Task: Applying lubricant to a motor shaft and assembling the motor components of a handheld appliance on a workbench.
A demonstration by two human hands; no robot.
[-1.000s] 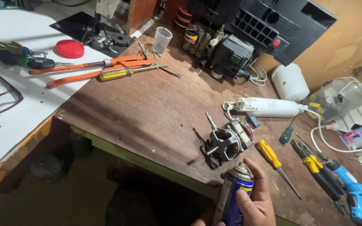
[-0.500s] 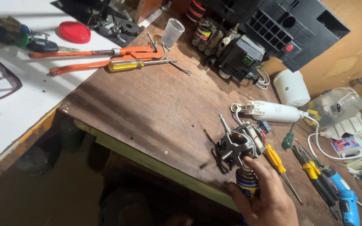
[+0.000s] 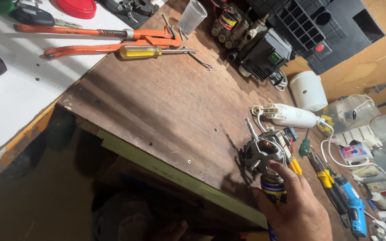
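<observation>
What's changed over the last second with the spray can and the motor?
The right hand has brought the spray can up and forward until its top sits right under the small motor; a finger now rests on the nozzle. The motor, yellow screwdriver and orange wrench lie where they were.

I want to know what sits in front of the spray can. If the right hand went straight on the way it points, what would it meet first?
Probably the small electric motor, just beyond the right hand and spray can; depth is unclear.
</observation>
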